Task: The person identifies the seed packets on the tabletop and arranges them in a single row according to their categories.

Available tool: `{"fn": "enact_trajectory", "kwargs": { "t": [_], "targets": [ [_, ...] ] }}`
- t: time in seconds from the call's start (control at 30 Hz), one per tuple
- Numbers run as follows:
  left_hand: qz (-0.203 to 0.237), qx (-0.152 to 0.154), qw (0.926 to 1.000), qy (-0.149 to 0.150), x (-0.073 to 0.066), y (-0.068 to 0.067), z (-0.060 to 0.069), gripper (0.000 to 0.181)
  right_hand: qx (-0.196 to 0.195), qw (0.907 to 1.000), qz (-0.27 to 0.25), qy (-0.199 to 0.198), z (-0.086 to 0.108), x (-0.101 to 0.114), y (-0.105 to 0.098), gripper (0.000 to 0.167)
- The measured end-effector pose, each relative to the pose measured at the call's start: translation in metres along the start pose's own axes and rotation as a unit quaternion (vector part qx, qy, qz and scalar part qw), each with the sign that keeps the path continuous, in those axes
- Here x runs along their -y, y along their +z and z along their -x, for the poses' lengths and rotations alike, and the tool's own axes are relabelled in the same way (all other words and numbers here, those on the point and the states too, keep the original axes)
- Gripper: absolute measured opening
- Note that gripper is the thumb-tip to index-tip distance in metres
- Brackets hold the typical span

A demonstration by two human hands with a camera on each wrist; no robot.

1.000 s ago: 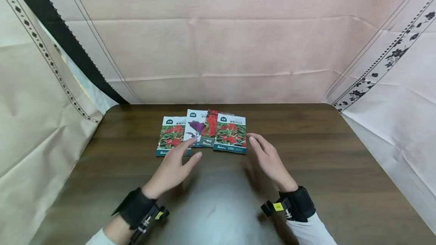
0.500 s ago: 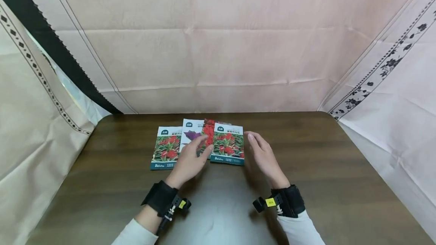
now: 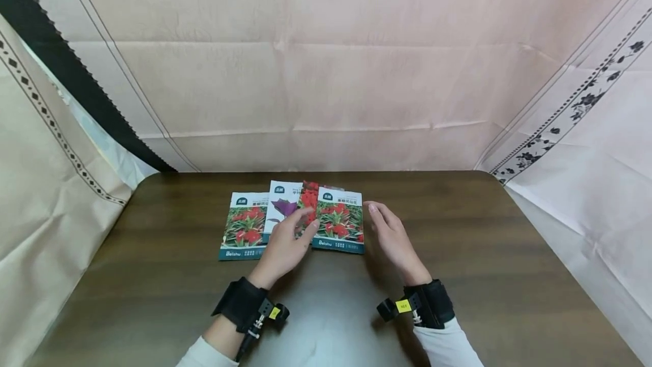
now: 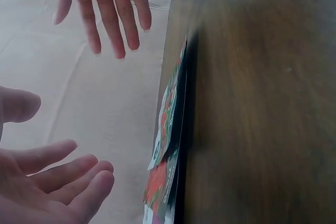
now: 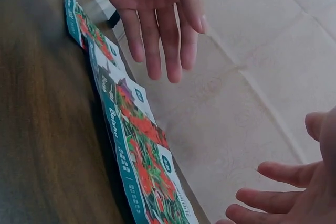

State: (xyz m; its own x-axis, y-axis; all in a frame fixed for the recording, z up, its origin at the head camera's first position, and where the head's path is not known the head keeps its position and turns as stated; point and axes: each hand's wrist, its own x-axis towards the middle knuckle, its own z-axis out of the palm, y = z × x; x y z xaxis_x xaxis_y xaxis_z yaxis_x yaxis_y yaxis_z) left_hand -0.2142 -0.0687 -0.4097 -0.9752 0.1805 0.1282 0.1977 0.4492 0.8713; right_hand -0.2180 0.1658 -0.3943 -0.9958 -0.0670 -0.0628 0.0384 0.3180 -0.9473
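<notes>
Several flower seed packets lie overlapping on the wooden table in the head view. At the left is one with red flowers (image 3: 244,228), then a white packet with a purple flower (image 3: 283,207), then a packet of dense red blooms (image 3: 309,197). The rightmost red-flower packet (image 3: 339,222) lies on top. My left hand (image 3: 284,248) hovers over the front of the middle packets, fingers extended, partly covering them. Beside the right edge of the rightmost packet is my right hand (image 3: 394,242), fingers loosely extended. Both wrist views show the hands holding nothing, palms facing each other above the packets.
The brown wooden table (image 3: 509,265) has rounded far corners. Behind it hangs a pale cloth (image 3: 326,89), with more patterned cloth at both sides. Black straps (image 3: 239,302) with small cameras sit on both wrists.
My left hand has moved right, from the leftmost packet to over the middle ones. The right hand stays beside the rightmost packet. The head view has shifted slightly.
</notes>
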Motion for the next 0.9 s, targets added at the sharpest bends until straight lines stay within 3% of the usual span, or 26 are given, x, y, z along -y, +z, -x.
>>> {"fn": "enact_trajectory", "kwargs": {
  "t": [0.57, 0.9],
  "targets": [
    [0.020, 0.008, 0.9995, -0.024, 0.003, 0.018, -0.028, 0.043, 0.006, 0.9992, -0.036, 0.015, -0.026, -0.012, 0.008, 0.063],
    [0.011, 0.009, 0.9991, -0.041, 0.005, 0.017, -0.032, 0.046, -0.002, 0.9994, -0.022, 0.026, -0.032, -0.015, 0.013, 0.066]
  ]
}}
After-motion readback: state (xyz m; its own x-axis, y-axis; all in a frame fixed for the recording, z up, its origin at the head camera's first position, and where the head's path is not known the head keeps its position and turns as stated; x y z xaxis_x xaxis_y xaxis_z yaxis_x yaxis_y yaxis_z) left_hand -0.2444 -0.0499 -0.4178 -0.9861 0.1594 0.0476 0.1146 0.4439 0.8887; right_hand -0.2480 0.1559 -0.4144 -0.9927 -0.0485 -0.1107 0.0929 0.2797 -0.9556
